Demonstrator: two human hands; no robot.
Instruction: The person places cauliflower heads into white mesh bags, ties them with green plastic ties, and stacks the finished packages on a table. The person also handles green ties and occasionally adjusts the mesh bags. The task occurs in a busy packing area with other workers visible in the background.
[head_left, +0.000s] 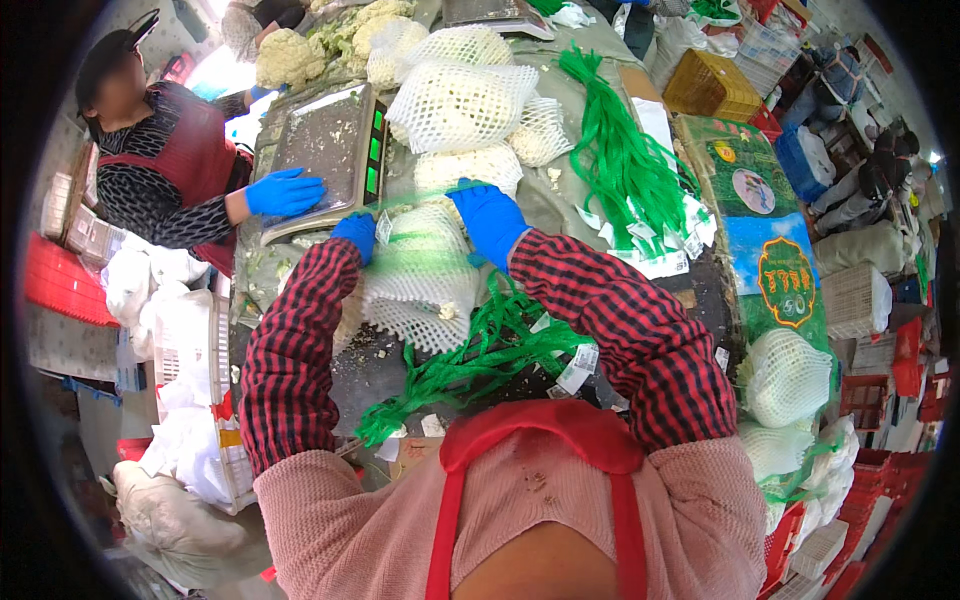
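Observation:
A cauliflower in a white foam net sleeve lies before me. A thin green mesh bag is stretched over its far part. My left hand, in a blue glove, grips the mesh at the left, beside a white tag that bears writing. My right hand, also gloved, holds the mesh at the far right and rests against the cauliflower. Just beyond sits another sleeved cauliflower. Loose green mesh bags with tags lie at the table's near side.
A digital scale stands at the left, with a co-worker's gloved hand on it. More sleeved cauliflowers are piled beyond. Tagged green mesh bags lie at the right. Bagged cauliflowers sit at the far right, a white crate at the left.

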